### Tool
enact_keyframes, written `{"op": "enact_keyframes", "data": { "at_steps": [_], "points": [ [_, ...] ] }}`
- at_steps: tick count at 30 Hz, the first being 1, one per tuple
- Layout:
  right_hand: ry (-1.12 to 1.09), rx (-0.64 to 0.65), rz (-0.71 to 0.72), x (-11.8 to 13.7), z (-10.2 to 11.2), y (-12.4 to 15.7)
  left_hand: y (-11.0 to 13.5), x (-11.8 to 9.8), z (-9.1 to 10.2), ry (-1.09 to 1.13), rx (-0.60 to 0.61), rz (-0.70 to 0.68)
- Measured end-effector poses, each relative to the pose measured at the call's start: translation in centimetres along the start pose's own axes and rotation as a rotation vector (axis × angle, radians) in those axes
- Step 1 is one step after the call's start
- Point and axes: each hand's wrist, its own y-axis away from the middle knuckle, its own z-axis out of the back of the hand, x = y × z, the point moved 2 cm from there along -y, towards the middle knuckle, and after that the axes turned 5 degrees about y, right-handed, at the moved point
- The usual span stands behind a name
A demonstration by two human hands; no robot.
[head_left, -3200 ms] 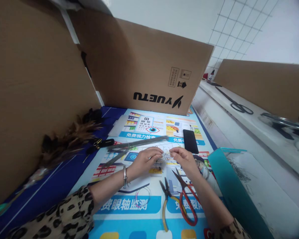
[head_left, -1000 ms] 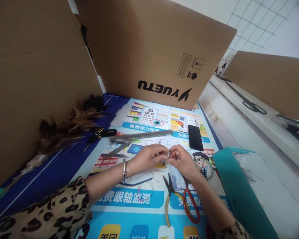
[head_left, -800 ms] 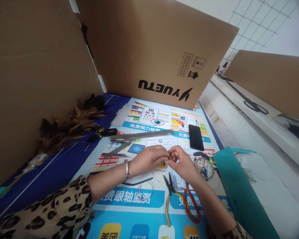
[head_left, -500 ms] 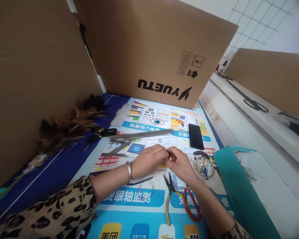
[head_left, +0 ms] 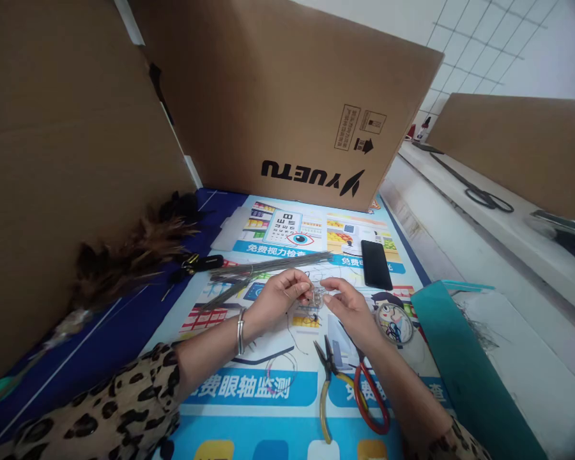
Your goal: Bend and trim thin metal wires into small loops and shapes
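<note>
Cardboard wall (head_left: 268, 108) lettered YUETU upside down, left grip (head_left: 283, 299) pinching tangled wire (head_left: 317, 296), right grip (head_left: 353, 314) beside it, hold unclear

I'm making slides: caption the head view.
Two hands at a small wire piece, needle-nose pliers and red-handled scissors nearby.

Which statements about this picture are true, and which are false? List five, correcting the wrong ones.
1. The left hand pinches a small wire piece. True.
2. The phone lies left of the grey bundle. False: the black phone lies right of the grey bundle.
3. The pliers lie open. True.
4. The right hand grips the scissors. False: the red-handled scissors lie on the printed sheet.
5. The YUETU lettering is upside down. True.
</note>
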Motion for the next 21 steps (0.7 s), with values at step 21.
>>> {"op": "enact_keyframes", "data": {
  "at_steps": [21],
  "points": [
    [-0.016,0.08,-0.033,-1.3,-0.6,0.0,-0.1,0.5,0.7,0.168,0.225,0.232]
  ]
}}
